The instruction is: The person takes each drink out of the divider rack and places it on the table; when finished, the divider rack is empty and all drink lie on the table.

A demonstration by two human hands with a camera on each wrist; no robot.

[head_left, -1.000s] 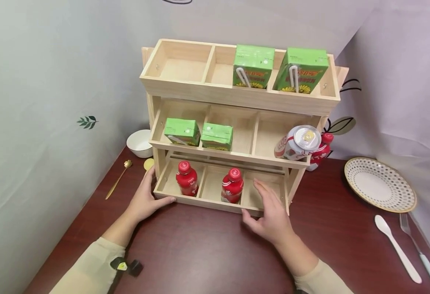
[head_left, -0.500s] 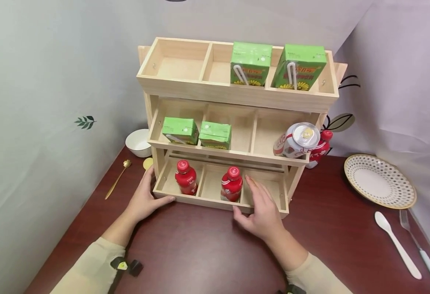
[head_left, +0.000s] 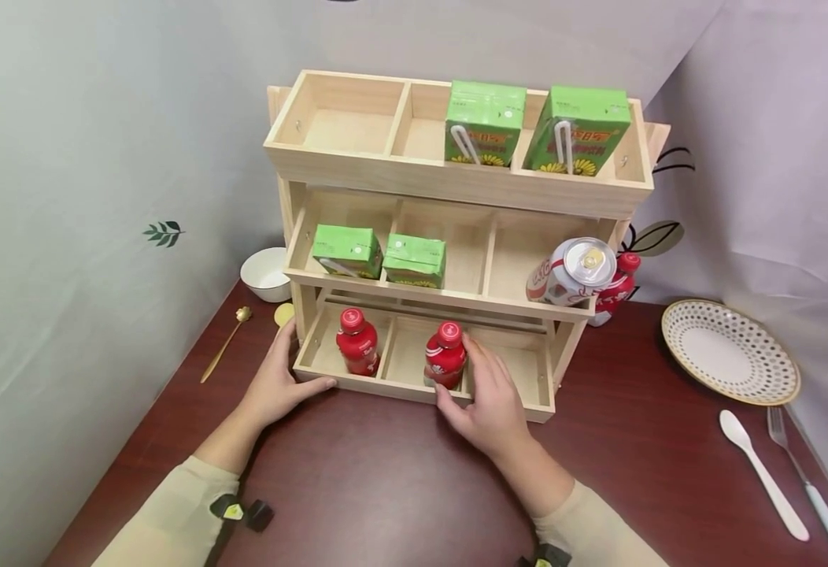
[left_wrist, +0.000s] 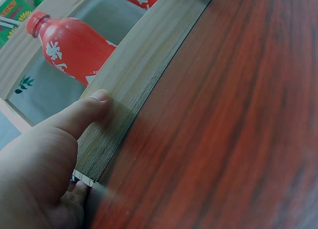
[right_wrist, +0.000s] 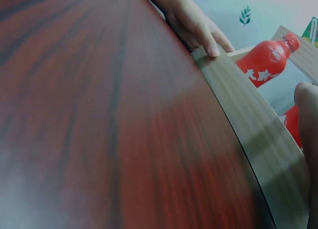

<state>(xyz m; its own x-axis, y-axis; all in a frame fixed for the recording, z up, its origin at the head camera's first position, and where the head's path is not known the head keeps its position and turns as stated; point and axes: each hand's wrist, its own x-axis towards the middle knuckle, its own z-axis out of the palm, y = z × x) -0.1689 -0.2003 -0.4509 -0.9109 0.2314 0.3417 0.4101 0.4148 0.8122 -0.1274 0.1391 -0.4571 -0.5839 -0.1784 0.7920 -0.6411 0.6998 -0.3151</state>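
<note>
In the head view my left hand (head_left: 274, 388) grips the left front corner of the bottom tray of a three-tier wooden shelf (head_left: 414, 175). Its thumb lies on the front board, as the left wrist view also shows. My right hand (head_left: 492, 405) is at a red bottle (head_left: 445, 356) in the tray's middle compartment. Its thumb overlaps the front of this bottle near the base, and the fingers, fairly straight, lie along its right side. Another red bottle (head_left: 358, 343) stands in the left compartment, nearer the left hand.
Green drink cartons (head_left: 486, 122) and a can (head_left: 574, 272) occupy the upper tiers. A third red bottle (head_left: 615, 290) stands behind the shelf. Left are a white bowl (head_left: 265, 276) and gold spoon (head_left: 224, 346); right, a dotted plate (head_left: 729, 354), white spoon (head_left: 764, 476) and fork (head_left: 811, 488).
My right hand has moved left from the right compartment to the middle red bottle. The left hand stays on the tray corner; the view has shifted slightly.
</note>
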